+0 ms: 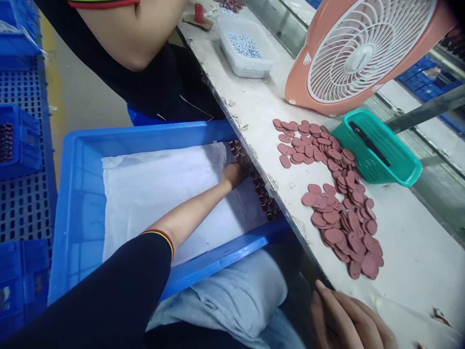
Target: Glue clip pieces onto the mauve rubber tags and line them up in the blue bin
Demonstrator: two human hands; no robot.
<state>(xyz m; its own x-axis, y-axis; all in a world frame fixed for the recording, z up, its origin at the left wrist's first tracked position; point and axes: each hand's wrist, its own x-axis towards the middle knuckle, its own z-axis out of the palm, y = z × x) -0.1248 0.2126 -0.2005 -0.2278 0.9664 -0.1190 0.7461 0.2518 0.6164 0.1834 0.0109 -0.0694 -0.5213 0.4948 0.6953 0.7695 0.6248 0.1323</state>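
My left hand (233, 173) reaches across a blue crate (78, 194) lined with white paper (156, 189). Its fingers curl down onto a row of small dark red pieces (259, 186) packed along the crate's right side, and what they grip is hidden. My right hand (345, 317) rests at the near edge of the white table (410, 252), fingers stretched out together, holding nothing. A long heap of flat reddish-pink oval discs (339, 203) lies on the table, just beyond my right hand.
A green mesh basket (385, 155) and a pink desk fan (359, 51) stand behind the discs. A white tray of small pale beads (245, 48) sits farther back. Another person's arm (134, 34) leans in at the top. Blue crates (20, 140) stand on the left.
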